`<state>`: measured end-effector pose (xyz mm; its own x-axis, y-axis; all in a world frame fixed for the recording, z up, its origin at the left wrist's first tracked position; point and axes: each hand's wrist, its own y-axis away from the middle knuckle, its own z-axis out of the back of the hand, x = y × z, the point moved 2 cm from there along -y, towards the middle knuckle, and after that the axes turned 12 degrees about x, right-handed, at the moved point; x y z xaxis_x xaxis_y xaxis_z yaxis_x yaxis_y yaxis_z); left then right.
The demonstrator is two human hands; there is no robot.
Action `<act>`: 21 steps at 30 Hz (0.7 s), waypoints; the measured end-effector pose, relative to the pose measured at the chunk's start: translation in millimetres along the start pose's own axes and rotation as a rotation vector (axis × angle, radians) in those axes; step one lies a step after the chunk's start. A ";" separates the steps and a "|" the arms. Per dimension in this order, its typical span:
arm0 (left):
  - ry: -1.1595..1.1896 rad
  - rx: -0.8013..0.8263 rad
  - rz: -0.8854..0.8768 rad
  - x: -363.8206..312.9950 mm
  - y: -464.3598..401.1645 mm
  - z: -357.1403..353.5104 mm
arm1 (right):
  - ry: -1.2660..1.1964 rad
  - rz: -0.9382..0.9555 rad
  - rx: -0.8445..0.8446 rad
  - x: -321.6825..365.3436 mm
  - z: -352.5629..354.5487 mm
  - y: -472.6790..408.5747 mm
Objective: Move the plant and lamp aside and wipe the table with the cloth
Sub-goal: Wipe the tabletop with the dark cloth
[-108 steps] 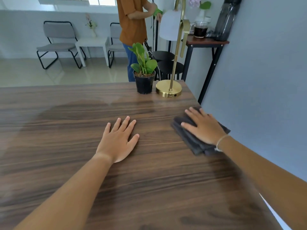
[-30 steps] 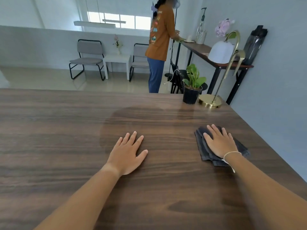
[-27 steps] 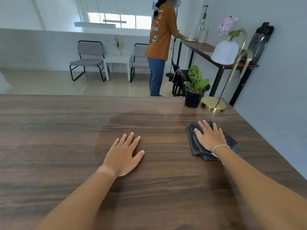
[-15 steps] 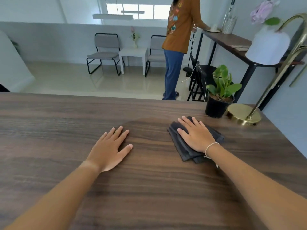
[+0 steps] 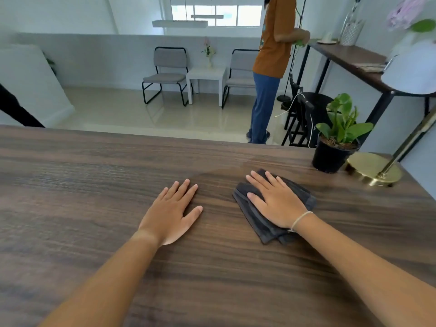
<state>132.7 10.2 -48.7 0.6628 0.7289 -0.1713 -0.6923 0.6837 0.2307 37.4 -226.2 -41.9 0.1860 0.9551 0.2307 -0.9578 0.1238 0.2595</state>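
- Your lamp (image 5: pixel 377 169) is cut off by the right edge of the view: you see its round brass base on the counter (image 5: pixel 94 185) and a slanted brass stem, while the white shade shows only in part at the upper right.
- Much of your cloth (image 5: pixel 264 223) lies hidden under your right hand (image 5: pixel 276 201); only its folded edges show around the palm and fingers.
- The person in the orange shirt (image 5: pixel 274 43) is cut off at the top of the view, and what that person's hands hold is too small to tell.
- The black pot (image 5: pixel 330 158) holds soil and a plant (image 5: pixel 344 123) with broad green leaves; it stands upright at the far right of your counter, just beside the lamp base.
- The cloth is dark grey, folded into several layers, lying flat on the dark wood grain near the pot but apart from it.
- Your right hand presses flat on the cloth with fingers straight and slightly spread; a pale band sits at the wrist.
- Your left hand (image 5: pixel 172 213) lies flat on the bare counter, fingers straight, thumb out, holding nothing, left of the cloth and apart from it.
- Beyond the counter stand two grey chairs (image 5: pixel 165 74) with a small white table (image 5: pixel 205 74) between them.
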 end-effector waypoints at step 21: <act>-0.001 0.021 -0.006 24.8 205.1 -39.4 | -0.019 -0.058 -0.014 152.5 -90.5 202.0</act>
<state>-4.1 169.8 -43.4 0.6672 0.7248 -0.1719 -0.6823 0.6872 0.2494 -147.5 -31.2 -39.2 0.2456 0.9409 0.2332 -0.9481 0.1831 0.2600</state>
